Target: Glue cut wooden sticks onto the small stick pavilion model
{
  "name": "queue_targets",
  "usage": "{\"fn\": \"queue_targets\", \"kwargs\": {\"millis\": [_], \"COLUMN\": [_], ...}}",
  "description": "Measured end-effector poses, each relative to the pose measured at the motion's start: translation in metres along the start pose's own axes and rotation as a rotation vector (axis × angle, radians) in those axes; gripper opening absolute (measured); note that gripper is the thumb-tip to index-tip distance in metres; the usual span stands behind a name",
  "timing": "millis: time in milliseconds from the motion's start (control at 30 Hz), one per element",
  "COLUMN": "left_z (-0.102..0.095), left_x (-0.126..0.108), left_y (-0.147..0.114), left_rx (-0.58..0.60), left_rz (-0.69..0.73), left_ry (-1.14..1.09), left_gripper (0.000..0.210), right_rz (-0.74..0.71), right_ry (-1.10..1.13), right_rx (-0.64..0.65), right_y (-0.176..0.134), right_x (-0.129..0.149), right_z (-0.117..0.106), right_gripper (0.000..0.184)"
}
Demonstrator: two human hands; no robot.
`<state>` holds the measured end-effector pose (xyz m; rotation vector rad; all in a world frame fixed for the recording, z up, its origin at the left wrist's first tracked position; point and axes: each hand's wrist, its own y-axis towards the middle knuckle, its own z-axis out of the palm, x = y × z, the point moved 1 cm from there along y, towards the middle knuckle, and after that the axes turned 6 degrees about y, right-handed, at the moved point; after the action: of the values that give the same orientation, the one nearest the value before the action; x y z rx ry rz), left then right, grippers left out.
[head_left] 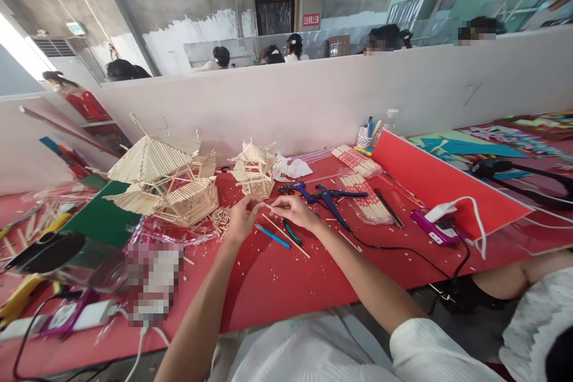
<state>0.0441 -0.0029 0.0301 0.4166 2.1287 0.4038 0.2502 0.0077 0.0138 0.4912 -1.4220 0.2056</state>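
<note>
My left hand (244, 216) and my right hand (293, 212) meet above the red table, fingertips pinched on a small pale stick (268, 206) that is mostly hidden. Just below my fingers lie a long thin wooden stick (293, 241), a blue pen (273, 236) and dark green-handled pliers (292, 231). Behind my right hand rests a blue hot glue gun (329, 197), its cable running right. A small wooden-stick pavilion model (253, 170) stands behind my left hand. Further left is a larger pavilion model (163, 179) with a slatted roof.
Cut stick pieces (221, 221) are heaped left of my left hand. Packs of chopsticks (364, 197) lie to the right, before a red board (441, 182). A purple power strip (434, 228) sits nearby. A white partition (286, 101) closes off the back. Another person sits at right.
</note>
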Motion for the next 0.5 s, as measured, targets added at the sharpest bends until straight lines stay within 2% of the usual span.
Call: {"fn": "queue_targets", "kwargs": {"millis": [200,400,500], "left_z": [0.0008,-0.0009,-0.0016], "left_x": [0.0031,0.0006,-0.0021], "left_y": [0.0022,0.0027,0.0021], "left_rx": [0.036,0.152,0.212], "left_rz": [-0.054,-0.037,-0.026], "left_ry": [-0.117,-0.211,-0.245], "left_gripper": [0.021,0.033,0.037], "right_rz": [-0.118,-0.216,-0.227], "right_ry": [-0.108,-0.144,-0.141], "right_rx": [-0.015,-0.102,-0.098], "right_y": [0.0009,-0.0004,-0.0020], "right_x": [0.0015,0.0061,0.0089], "right_z": [-0.0001,-0.0017,-0.0017], "right_gripper": [0.032,0.032,0.033]}}
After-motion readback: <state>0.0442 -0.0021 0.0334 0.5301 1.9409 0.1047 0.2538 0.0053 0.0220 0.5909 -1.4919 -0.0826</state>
